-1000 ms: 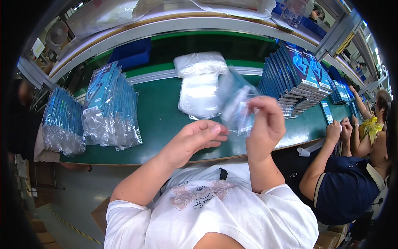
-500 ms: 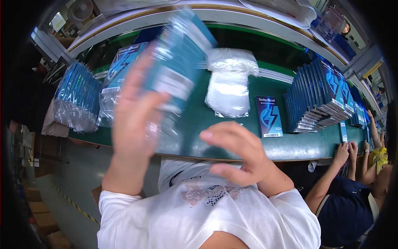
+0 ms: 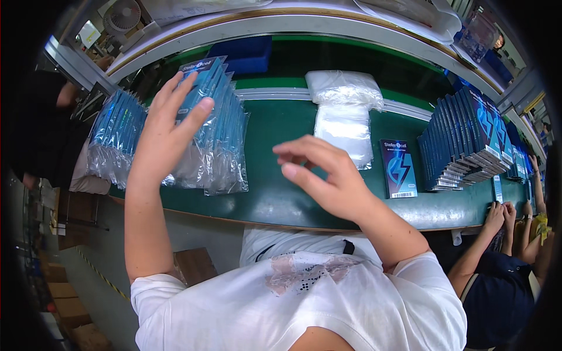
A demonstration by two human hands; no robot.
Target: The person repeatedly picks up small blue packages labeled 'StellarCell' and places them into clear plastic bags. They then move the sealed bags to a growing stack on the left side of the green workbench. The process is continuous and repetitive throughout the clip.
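Observation:
My left hand [image 3: 165,130] is open, its fingers spread in front of a row of thin blue boxes in clear plastic bags [image 3: 225,120]. I cannot tell whether the fingertips touch the front bag. Over the green table [image 3: 272,202], my right hand [image 3: 328,175] holds nothing, fingers loosely curved with the thumb apart. Beyond it lies a pile of clear plastic bags [image 3: 344,131], a bulkier bundle at its far end. A single unbagged blue box with a lightning emblem [image 3: 399,169] lies flat to the right of the pile.
Unbagged blue boxes [image 3: 453,143] stand in a tall row on the right. Another row of bagged boxes [image 3: 114,137] is at the far left. Behind sits a dark blue bin [image 3: 240,54] under a shelf edge [image 3: 281,16]. A co-worker's hands [image 3: 497,216] are at the right.
The bagged boxes that my left hand was carrying now stand in the left row, and that hand has opened. My right hand has moved slightly forward over the table.

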